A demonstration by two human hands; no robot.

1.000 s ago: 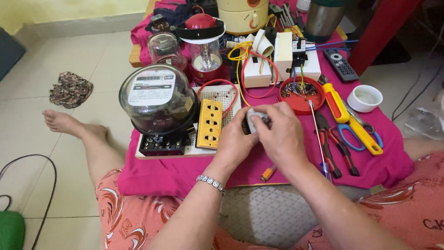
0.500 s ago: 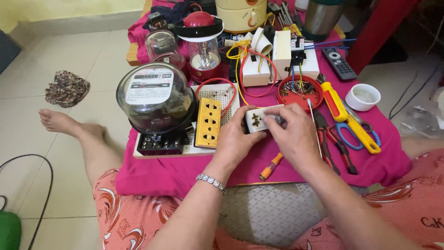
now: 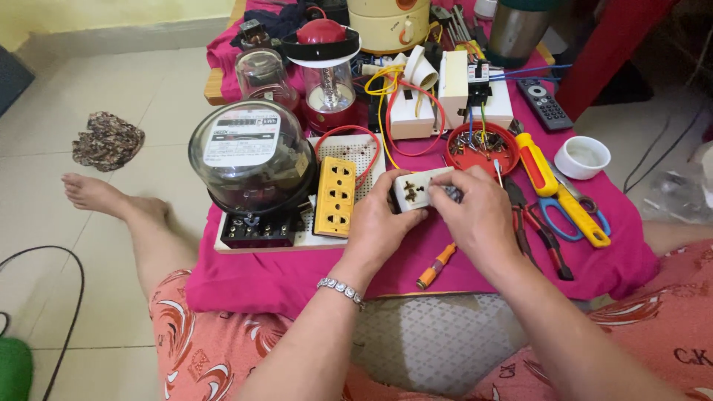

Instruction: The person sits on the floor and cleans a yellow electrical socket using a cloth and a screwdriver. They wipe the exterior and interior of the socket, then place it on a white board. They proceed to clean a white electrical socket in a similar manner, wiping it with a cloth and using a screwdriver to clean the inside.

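Fingers of the left hand curl around a white socket, thumb under its lower edge, holding it face-up just above the worktop. Those of the right hand are pinched together at the socket's right end, on a small dark part there; what it is I cannot tell. Both hands are closed on the socket, which sits between them, over the pink cloth, just right of the yellow outlet strip.

That strip lies on a white pegboard, beside a round glass-domed meter on a black base. An orange screwdriver lies on the cloth just below the hands. To the right are red-handled pliers, blue-handled scissors and a yellow-and-red tool, close together. A red dish of small metal parts sits just behind the right hand, with coloured wires running up to a white box. A small white cup and a dark remote lie farther right. At the back stand a red lantern and a clear glass dome.

A silver bracelet circles the left wrist. A bare foot rests on the tiled floor at left.
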